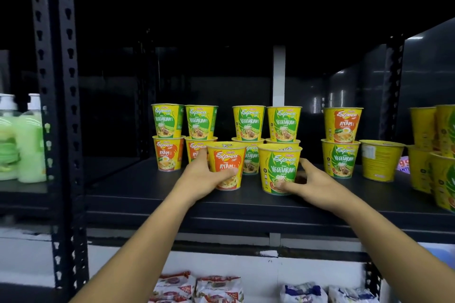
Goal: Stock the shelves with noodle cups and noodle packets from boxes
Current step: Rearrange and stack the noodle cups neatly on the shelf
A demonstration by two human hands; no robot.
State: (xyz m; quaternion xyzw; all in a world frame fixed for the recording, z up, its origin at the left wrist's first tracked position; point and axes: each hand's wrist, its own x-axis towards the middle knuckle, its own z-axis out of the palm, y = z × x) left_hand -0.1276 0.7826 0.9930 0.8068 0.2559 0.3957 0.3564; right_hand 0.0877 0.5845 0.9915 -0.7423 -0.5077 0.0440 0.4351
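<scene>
My left hand (206,177) has its fingers (227,173) clamped round the Ayam cup (227,160); my right hand (312,182) grips the Vegetarian cup (280,167); both cups stand near the shelf (147,197) front; stacked cups (248,123) crowd just behind them; soap bottles (29,140) sit left, noodle packets (197,288) below.

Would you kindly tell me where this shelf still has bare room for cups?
The widest bare patch of shelf lies between the left upright and the leftmost stack. The strip along the front edge is also bare. A narrow gap sits left of the Ayam-over-Vegetarian stack. The right-end cups are crowded.
</scene>
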